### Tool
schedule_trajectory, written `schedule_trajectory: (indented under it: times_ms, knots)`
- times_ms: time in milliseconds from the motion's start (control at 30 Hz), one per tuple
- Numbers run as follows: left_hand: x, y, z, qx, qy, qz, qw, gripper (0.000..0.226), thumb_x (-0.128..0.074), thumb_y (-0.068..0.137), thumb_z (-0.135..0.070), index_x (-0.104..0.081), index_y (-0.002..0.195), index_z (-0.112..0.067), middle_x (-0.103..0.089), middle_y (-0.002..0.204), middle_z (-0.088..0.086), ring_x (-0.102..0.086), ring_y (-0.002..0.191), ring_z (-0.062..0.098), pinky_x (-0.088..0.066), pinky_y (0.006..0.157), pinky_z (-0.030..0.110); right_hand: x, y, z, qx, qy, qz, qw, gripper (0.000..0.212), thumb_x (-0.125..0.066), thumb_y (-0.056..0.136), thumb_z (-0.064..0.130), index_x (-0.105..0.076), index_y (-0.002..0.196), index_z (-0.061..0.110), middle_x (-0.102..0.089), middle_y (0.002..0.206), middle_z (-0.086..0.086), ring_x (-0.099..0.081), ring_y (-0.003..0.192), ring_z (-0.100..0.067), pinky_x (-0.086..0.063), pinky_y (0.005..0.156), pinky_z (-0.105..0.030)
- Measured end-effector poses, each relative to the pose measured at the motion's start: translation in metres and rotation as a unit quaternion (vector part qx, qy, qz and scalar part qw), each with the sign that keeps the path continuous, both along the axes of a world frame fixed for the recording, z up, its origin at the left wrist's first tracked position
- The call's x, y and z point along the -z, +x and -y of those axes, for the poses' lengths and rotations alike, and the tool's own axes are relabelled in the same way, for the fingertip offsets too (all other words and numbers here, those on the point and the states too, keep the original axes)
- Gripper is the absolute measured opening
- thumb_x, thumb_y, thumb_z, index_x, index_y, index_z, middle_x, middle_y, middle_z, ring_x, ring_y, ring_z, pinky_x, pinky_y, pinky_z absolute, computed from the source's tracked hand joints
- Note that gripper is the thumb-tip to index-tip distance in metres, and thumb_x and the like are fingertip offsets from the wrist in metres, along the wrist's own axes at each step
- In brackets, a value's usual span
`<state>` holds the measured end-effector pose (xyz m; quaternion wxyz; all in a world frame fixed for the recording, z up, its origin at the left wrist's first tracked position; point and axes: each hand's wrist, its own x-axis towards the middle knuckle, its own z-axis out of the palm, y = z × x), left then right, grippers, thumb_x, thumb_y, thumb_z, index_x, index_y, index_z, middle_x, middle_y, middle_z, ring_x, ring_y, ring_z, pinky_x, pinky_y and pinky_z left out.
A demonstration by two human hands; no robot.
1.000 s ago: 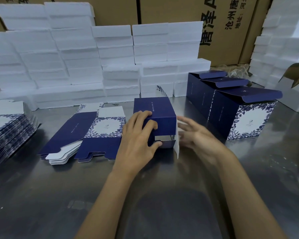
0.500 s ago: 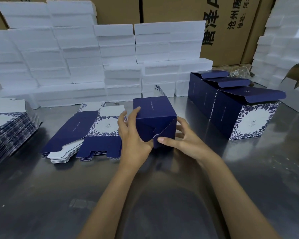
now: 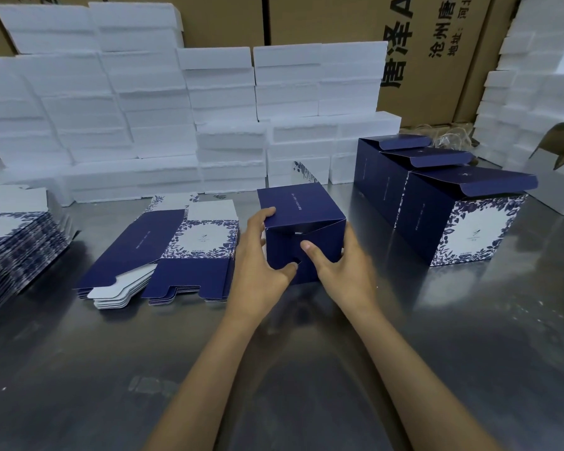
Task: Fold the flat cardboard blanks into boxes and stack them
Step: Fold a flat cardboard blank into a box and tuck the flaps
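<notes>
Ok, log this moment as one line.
step: closing end flaps | left hand: grips box | right hand: thumb presses flap | finished boxes: right
</notes>
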<state>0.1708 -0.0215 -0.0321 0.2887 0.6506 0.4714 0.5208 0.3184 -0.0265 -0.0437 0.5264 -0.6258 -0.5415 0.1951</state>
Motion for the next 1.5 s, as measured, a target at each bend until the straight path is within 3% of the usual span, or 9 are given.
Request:
schedule_trajectory:
  times_ms: [100, 467, 533, 633, 733, 867, 967, 1333, 1500]
  knots:
    - [-0.001, 0.002, 0.001, 0.001, -0.009, 0.011, 1.000, 0.087, -0.080, 0.074, -0.003, -0.038, 0.133, -0.050, -0.047, 0.138, -0.010, -0.052, 0.122, 0.011, -0.055, 0.095, 0.043, -0.001, -0.002, 0.001, 0.031, 0.001, 0.024, 0.999, 0.054, -0.067, 0.088, 0.057, -0.047, 0.134, 0.037, -0.069, 0.117, 0.013, -0.066, 0.105, -0.015, -0.050, 0.076, -0.031]
    - [0.001, 0.005, 0.003, 0.014, -0.001, 0.007, 1.000, 0.085, -0.080, 0.075, -0.011, -0.036, 0.137, -0.048, -0.047, 0.137, -0.010, -0.052, 0.122, 0.013, -0.055, 0.094, 0.044, -0.001, 0.000, 0.002, 0.038, -0.010, 0.035, 0.999, 0.056, -0.067, 0.088, 0.058, -0.046, 0.135, 0.036, -0.068, 0.118, 0.012, -0.064, 0.101, -0.015, -0.041, 0.067, -0.023]
    - [-0.003, 0.008, 0.007, 0.012, -0.018, 0.046, 0.999, 0.079, -0.081, 0.081, -0.033, -0.032, 0.139, -0.054, -0.048, 0.135, -0.017, -0.051, 0.124, 0.003, -0.051, 0.101, 0.036, -0.005, 0.002, 0.003, -0.008, -0.021, -0.010, 1.000, 0.053, -0.069, 0.083, 0.063, -0.049, 0.127, 0.043, -0.068, 0.108, 0.024, -0.061, 0.091, 0.002, -0.040, 0.066, -0.012]
    - [-0.011, 0.004, 0.006, 0.016, -0.091, 0.167, 0.982, 0.049, -0.061, 0.089, -0.062, -0.045, 0.135, -0.055, -0.052, 0.127, -0.036, -0.049, 0.121, -0.013, -0.042, 0.112, 0.036, -0.015, 0.003, 0.004, -0.067, -0.038, -0.159, 0.984, 0.055, -0.066, 0.073, 0.079, -0.057, 0.118, 0.048, -0.069, 0.105, 0.032, -0.063, 0.096, 0.012, -0.049, 0.086, -0.021]
    - [-0.013, -0.003, 0.004, 0.030, -0.096, 0.211, 0.972, 0.032, -0.062, 0.091, -0.058, -0.060, 0.123, -0.057, -0.051, 0.142, -0.019, -0.050, 0.132, 0.005, -0.041, 0.113, 0.045, -0.022, 0.006, 0.003, -0.106, -0.046, -0.277, 0.954, 0.050, -0.057, 0.073, 0.085, -0.061, 0.110, 0.051, -0.069, 0.104, 0.035, -0.065, 0.095, 0.013, -0.050, 0.088, -0.026]
    - [-0.018, -0.003, 0.006, 0.045, -0.096, 0.259, 0.960, 0.086, -0.089, 0.057, -0.062, -0.046, 0.132, -0.061, -0.042, 0.152, -0.012, -0.048, 0.137, 0.015, -0.041, 0.113, 0.045, -0.024, 0.008, 0.003, -0.123, -0.073, -0.385, 0.912, 0.042, -0.061, 0.092, 0.053, -0.065, 0.126, 0.029, -0.075, 0.116, 0.005, -0.070, 0.112, -0.022, -0.056, 0.099, -0.042]
    - [-0.023, -0.006, 0.006, 0.077, -0.110, 0.287, 0.949, 0.118, -0.099, 0.047, -0.052, -0.029, 0.142, -0.062, -0.041, 0.153, -0.020, -0.047, 0.138, 0.010, -0.039, 0.114, 0.043, -0.026, 0.010, 0.003, -0.151, -0.071, -0.411, 0.896, 0.046, -0.057, 0.095, 0.042, -0.063, 0.133, 0.017, -0.073, 0.124, -0.006, -0.066, 0.119, -0.028, -0.050, 0.107, -0.044]
    - [-0.025, -0.019, 0.005, 0.107, -0.158, 0.351, 0.917, 0.124, -0.096, 0.046, -0.058, -0.027, 0.149, -0.052, -0.057, 0.142, -0.013, -0.059, 0.127, 0.014, -0.040, 0.113, 0.045, -0.020, 0.007, 0.003, -0.241, -0.052, -0.289, 0.925, 0.063, -0.068, 0.078, 0.073, -0.061, 0.131, 0.041, -0.068, 0.129, 0.014, -0.065, 0.120, -0.011, -0.049, 0.103, -0.042]
    - [-0.029, -0.024, 0.002, 0.091, -0.083, 0.311, 0.942, 0.133, -0.100, 0.047, -0.041, -0.017, 0.149, -0.059, -0.041, 0.154, -0.011, -0.048, 0.138, 0.010, -0.036, 0.116, 0.044, -0.022, 0.016, -0.002, -0.219, -0.056, -0.321, 0.920, 0.044, -0.065, 0.082, 0.051, -0.065, 0.123, 0.034, -0.071, 0.121, 0.013, -0.066, 0.111, -0.006, -0.045, 0.092, -0.033]
